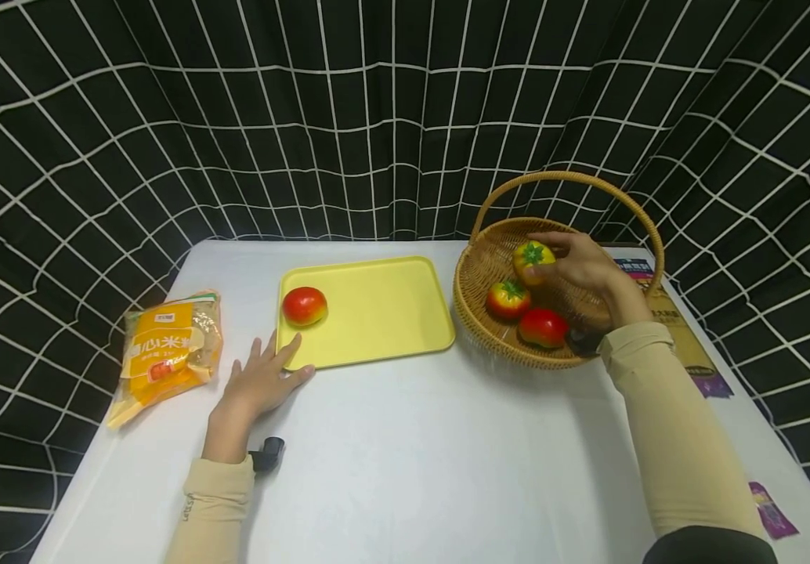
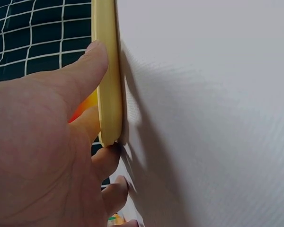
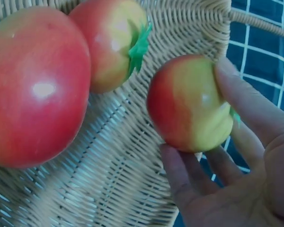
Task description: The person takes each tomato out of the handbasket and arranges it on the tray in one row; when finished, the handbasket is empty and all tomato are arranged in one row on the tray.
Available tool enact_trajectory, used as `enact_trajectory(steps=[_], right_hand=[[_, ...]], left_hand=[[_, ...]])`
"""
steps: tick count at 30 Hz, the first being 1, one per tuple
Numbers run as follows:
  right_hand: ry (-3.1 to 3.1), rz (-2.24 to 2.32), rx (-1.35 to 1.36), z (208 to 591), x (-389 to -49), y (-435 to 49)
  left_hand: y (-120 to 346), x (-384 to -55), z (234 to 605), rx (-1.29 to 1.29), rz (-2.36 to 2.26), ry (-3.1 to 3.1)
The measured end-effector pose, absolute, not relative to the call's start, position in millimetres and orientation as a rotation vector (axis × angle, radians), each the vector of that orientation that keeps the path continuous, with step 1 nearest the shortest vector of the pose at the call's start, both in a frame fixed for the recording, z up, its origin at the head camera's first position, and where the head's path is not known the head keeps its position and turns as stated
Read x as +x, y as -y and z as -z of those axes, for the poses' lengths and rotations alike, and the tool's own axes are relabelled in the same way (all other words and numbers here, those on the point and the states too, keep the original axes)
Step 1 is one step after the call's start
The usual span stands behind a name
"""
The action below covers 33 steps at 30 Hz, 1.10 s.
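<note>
My right hand (image 1: 580,265) is over the wicker basket (image 1: 475,323), pinching a red-and-yellow tomato (image 1: 533,255) with a green leafy top. In the right wrist view, thumb and fingers clasp this tomato (image 3: 187,104) from its leafy side. Below it in the basket lie a second tomato (image 1: 507,301) and a smooth red fruit (image 1: 543,328). My left hand (image 1: 258,385) rests with spread fingers at the near left corner of the yellow tray (image 1: 377,313). Its thumb touches the tray rim (image 2: 110,80) in the left wrist view. Another smooth red fruit (image 1: 304,306) sits on the tray.
An orange-and-clear food bag (image 1: 165,348) lies left of the tray on the white table (image 1: 405,462). The basket's tall handle (image 1: 567,176) arches above the right hand. Behind the basket is a brown package (image 1: 683,333); a purple packet (image 1: 772,509) lies at the right edge.
</note>
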State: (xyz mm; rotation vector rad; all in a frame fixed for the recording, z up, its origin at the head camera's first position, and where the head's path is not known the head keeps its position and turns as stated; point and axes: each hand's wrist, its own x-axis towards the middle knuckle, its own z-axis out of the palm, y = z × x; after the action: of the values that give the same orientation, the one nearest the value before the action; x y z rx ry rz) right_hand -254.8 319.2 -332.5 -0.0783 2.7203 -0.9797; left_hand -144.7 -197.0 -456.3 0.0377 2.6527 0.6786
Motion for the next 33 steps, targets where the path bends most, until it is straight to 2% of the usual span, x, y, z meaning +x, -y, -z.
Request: enact_trajectory(steps=[22, 33], right_hand=[[-2.692, 1.147, -0.415, 295.2, -236.0, -241.4], [-2.655, 1.32, -0.471, 304.0, -239.9, -185.5]], left_hand=[[190.3, -140.4, 443.6, 0.049, -0.641, -2.649], [190.3, -140.7, 444.1, 0.041, -0.641, -2.65]])
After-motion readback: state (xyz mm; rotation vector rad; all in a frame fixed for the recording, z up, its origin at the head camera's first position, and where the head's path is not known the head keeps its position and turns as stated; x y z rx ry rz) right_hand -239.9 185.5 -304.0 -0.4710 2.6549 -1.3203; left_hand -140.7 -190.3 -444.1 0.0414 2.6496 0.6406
